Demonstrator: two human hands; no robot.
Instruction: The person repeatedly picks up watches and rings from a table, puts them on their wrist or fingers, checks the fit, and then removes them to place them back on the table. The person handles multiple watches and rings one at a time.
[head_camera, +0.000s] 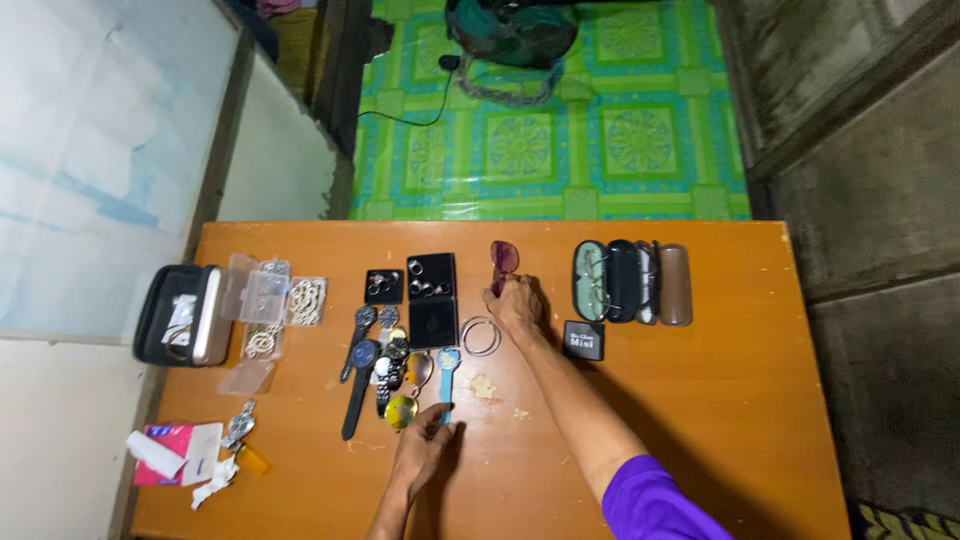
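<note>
Sorting small accessories across the wooden table (700, 420): the right hand (515, 303) has its fingers closed on dark-tinted sunglasses (503, 261) at 12 o'clock of the spread, apparently mid-placement. At 6 o'clock the left hand (425, 447) rests with fingers loosely curled, tips touching the blue watch (447, 375); whether it grips the strap I cannot tell. Hoop bangles (480, 335) lie between both hands. Settling the glasses likely needs room beside the open glasses cases (630, 282) at 2 o'clock
</note>
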